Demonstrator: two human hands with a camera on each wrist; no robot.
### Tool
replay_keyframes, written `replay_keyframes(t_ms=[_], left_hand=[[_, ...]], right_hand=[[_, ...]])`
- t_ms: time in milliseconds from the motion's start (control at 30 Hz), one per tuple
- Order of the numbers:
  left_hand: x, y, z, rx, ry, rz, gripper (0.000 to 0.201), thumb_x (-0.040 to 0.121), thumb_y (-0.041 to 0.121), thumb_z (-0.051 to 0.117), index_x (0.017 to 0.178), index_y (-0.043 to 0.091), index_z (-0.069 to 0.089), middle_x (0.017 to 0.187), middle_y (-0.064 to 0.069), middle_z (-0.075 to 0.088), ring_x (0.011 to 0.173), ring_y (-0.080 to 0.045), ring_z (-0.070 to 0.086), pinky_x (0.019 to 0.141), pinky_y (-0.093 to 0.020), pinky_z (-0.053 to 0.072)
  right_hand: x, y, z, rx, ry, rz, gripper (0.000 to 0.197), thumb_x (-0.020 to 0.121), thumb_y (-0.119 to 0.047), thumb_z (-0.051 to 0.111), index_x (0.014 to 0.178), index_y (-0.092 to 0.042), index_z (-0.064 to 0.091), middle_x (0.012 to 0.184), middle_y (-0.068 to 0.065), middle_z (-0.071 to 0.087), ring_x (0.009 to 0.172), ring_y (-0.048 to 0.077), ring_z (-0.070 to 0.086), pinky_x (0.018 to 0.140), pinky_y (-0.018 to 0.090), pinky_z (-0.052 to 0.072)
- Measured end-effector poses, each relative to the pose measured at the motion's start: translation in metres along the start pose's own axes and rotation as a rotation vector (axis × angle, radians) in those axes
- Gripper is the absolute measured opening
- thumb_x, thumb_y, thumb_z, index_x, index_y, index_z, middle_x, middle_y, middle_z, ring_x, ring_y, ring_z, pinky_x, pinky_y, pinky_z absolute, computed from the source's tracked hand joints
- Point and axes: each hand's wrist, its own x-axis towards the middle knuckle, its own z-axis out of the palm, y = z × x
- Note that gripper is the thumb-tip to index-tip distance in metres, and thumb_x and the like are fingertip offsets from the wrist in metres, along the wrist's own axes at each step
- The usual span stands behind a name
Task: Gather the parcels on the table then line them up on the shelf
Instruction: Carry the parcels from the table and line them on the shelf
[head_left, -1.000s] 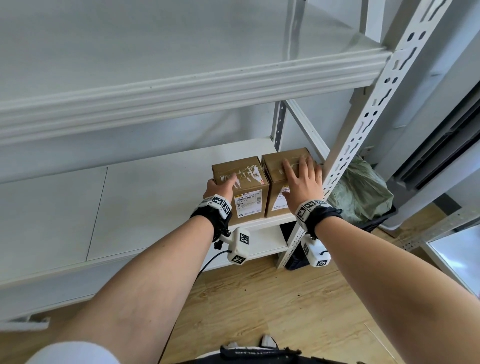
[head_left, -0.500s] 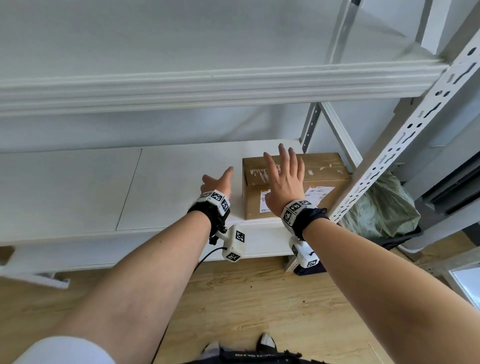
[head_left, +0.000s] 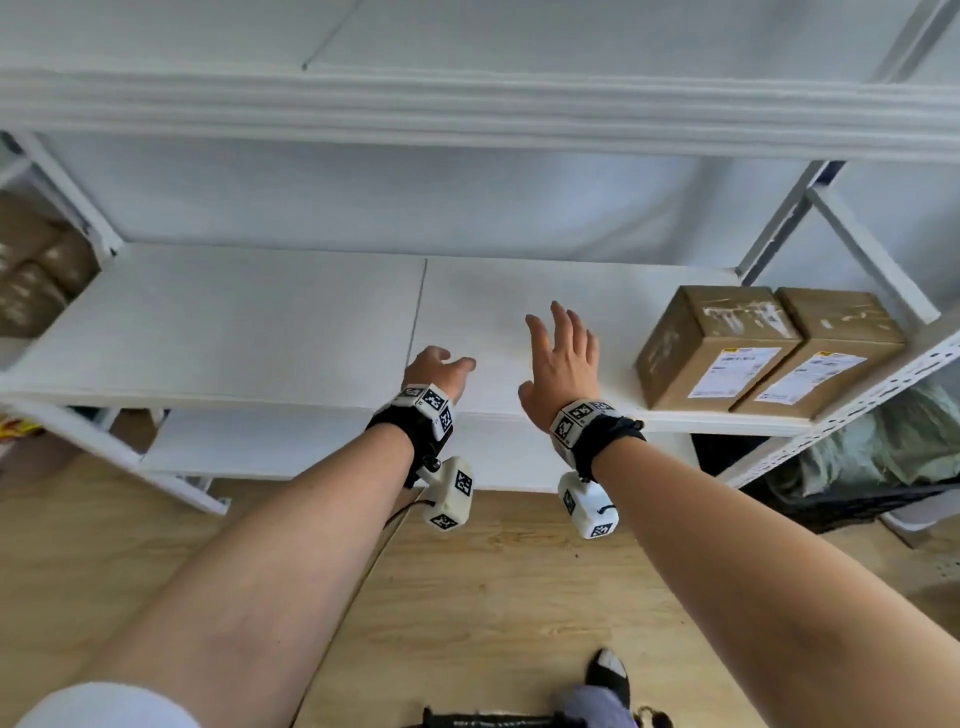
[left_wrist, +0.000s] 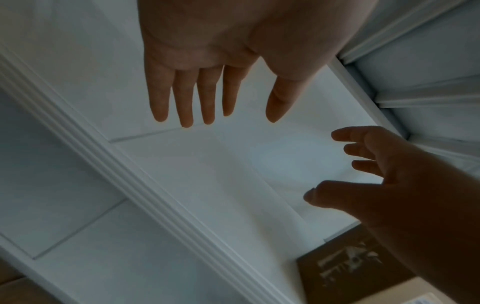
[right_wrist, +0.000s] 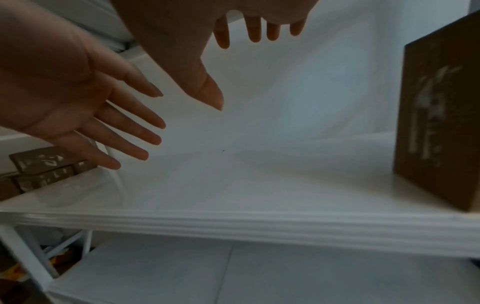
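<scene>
Two brown cardboard parcels stand side by side at the right end of the white middle shelf (head_left: 260, 322): the left parcel (head_left: 711, 343) and the right parcel (head_left: 826, 353), each with a white label facing me. Both hands hover over the bare shelf to the left of them and hold nothing. My left hand (head_left: 439, 371) has straight, relaxed fingers, as the left wrist view shows (left_wrist: 215, 82). My right hand (head_left: 561, 358) is spread, a hand's width clear of the left parcel (right_wrist: 441, 123). The table is out of view.
More brown parcels (head_left: 36, 280) sit stacked beyond the shelf's left upright. An upper shelf board (head_left: 467, 109) hangs overhead. A perforated upright (head_left: 883, 384) bounds the right end, with a green bag (head_left: 883, 447) behind it. Wooden floor lies below.
Both hands have let go of the two parcels and drawn left along the shelf. The view has swung left, so the parcels now sit at the far right.
</scene>
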Motion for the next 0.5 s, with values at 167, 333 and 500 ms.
replay_keyframes(t_ms=[167,333,500], left_hand=[[0.013,-0.064,-0.072,0.072,0.016,-0.017,0.048,0.088,0.036,0.066,0.131,0.017,0.059,0.135,-0.007,0.060,0.123,-0.028,0.055,0.099,-0.031,0.042],[0.031,-0.114,-0.131,0.189,0.048,-0.022,0.053,0.089,0.040,0.065,0.136,0.020,0.053,0.137,-0.004,0.058,0.122,-0.026,0.057,0.099,-0.033,0.044],[0.056,-0.149,-0.183,0.354,0.127,-0.030,0.059,0.092,0.041,0.063,0.144,0.020,0.045,0.142,-0.004,0.054,0.127,-0.026,0.054,0.101,-0.036,0.044]], right_hand=[[-0.006,-0.092,0.021,0.085,-0.080,0.002,0.078,0.078,-0.015,0.065,0.148,-0.016,0.029,0.160,0.016,0.012,0.144,0.036,0.016,0.117,0.043,0.017],[0.014,-0.173,0.044,0.140,-0.125,-0.076,0.083,0.081,-0.018,0.066,0.152,-0.017,0.022,0.160,0.015,0.013,0.144,0.033,0.019,0.116,0.042,0.020],[0.046,-0.246,0.072,0.172,-0.176,-0.227,0.088,0.084,-0.025,0.067,0.155,-0.016,0.016,0.160,0.015,0.013,0.145,0.033,0.019,0.117,0.044,0.021]])
